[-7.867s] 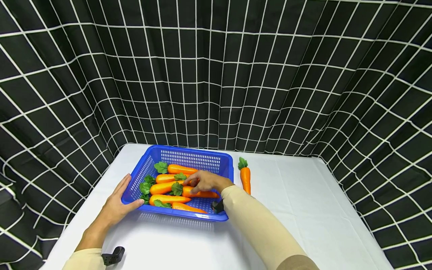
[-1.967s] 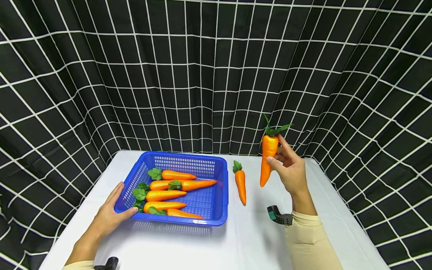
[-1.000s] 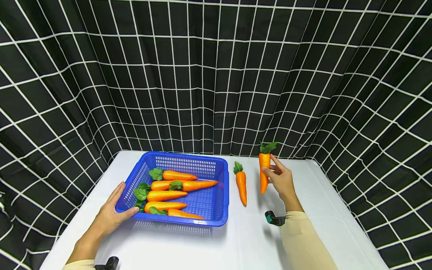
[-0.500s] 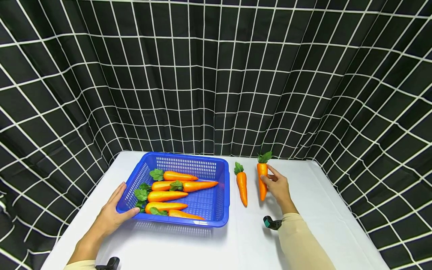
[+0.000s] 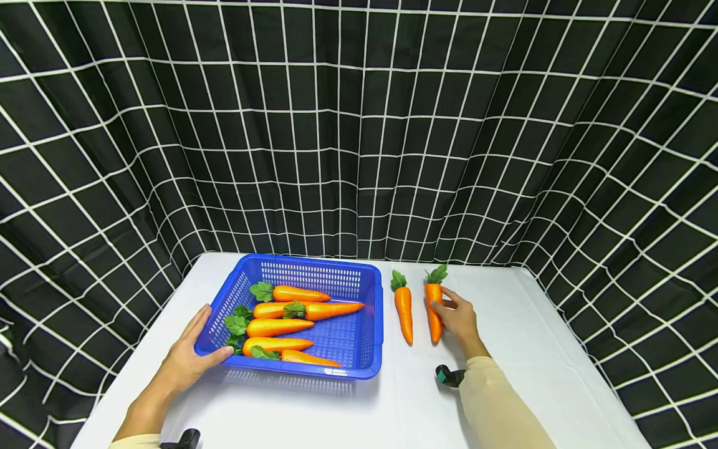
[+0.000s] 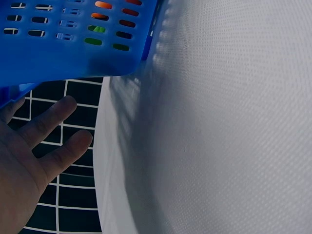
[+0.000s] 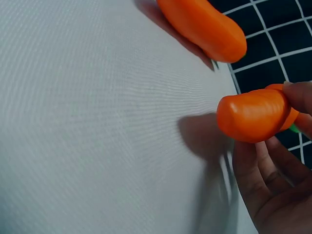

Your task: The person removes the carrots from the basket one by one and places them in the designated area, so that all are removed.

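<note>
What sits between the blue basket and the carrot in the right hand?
One loose carrot lies on the white table, between the blue basket and the held carrot; shown in the head view.

The right hand (image 5: 461,318) covers part of the right side of the orange plastic carrot with green leaves (image 5: 434,308) it holds on the white table (image 5: 505,349); in the right wrist view that carrot's leafy end is hidden behind the fingers (image 7: 296,95) and cut by the right edge. The second orange carrot lying beside it (image 7: 202,24) runs off the top edge there (only its tip shows). In the left wrist view the blue perforated plastic basket (image 6: 73,44) is cut by the top and left edges, its contents showing only as orange and green glimpses through the slots. The left hand (image 6: 29,165) is cropped at the lower left corner, its thumb unseen.
</note>
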Motion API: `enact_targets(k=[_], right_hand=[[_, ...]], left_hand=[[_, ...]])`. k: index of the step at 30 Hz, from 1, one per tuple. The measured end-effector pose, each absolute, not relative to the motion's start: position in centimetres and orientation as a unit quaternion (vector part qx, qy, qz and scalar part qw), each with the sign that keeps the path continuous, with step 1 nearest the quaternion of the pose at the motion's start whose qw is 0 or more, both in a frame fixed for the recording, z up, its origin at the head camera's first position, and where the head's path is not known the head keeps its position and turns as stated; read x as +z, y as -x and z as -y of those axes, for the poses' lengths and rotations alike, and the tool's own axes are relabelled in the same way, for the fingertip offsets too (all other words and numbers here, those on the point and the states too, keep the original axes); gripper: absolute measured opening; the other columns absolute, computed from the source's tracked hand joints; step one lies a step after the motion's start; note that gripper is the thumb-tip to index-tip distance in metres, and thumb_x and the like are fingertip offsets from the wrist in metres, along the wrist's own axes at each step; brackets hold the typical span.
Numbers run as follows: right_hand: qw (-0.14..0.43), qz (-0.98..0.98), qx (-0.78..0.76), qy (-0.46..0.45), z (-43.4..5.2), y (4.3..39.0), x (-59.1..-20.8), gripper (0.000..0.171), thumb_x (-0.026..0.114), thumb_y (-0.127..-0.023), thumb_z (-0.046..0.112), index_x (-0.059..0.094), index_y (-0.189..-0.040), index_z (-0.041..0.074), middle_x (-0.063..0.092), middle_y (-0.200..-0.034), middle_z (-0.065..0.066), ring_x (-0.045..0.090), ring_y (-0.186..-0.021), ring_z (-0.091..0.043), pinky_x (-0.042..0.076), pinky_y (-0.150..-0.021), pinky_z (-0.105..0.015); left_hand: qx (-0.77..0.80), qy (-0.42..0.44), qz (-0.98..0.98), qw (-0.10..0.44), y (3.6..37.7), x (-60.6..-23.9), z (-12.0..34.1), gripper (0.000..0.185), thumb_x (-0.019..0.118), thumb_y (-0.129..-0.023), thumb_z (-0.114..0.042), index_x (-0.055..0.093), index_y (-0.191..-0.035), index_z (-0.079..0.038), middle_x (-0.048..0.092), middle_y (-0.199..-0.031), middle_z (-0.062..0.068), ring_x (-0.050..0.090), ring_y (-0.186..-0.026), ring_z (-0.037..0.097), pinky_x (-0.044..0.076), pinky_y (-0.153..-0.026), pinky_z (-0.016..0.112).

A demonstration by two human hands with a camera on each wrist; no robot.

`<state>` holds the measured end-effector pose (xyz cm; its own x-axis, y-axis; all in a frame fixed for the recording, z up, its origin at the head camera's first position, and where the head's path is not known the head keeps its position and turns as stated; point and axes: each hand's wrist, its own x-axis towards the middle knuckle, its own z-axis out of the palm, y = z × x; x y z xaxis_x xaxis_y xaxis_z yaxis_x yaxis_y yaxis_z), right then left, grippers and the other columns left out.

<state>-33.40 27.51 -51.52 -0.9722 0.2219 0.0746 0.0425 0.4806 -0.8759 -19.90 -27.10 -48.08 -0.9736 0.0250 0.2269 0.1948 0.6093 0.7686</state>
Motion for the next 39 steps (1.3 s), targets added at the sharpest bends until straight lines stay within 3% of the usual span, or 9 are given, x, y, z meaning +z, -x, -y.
enact_targets(k=[5,14,39], right_hand=[[0.08,0.871,0.478,0.076,-27.52,33.62,-51.94,0.052,0.07,-0.088,0.022,0.057,-0.136,0.009,0.064,-0.113,-0.022,0.064,-0.078,-0.025,0.052,-0.058,-0.024],[0.073,0.901,0.42,0.078,-27.24,33.68,-52.09,0.046,0.069,-0.088,0.023,0.061,-0.131,0.008,0.065,-0.106,-0.019,0.057,-0.096,-0.034,0.046,-0.082,-0.042],[0.096,0.913,0.389,0.08,-26.71,33.64,-52.08,0.05,0.07,-0.086,0.027,0.059,-0.13,0.006,0.066,-0.097,-0.014,0.058,-0.087,-0.031,0.047,-0.078,-0.041]], left_hand=[[-0.441,0.067,0.889,0.101,19.9,-48.01,27.07,0.098,0.079,-0.079,-0.026,0.019,-0.153,0.0,0.014,-0.157,0.02,0.012,-0.14,0.047,0.013,-0.104,0.069],[-0.44,0.068,0.889,0.109,19.93,-48.46,27.24,0.098,0.08,-0.079,-0.026,0.021,-0.152,0.0,0.015,-0.157,0.02,0.013,-0.139,0.048,0.014,-0.104,0.069],[-0.437,0.059,0.892,0.098,20.01,-48.23,27.2,0.098,0.079,-0.08,-0.027,0.019,-0.153,-0.001,0.013,-0.157,0.02,0.011,-0.14,0.048,0.013,-0.103,0.07]])
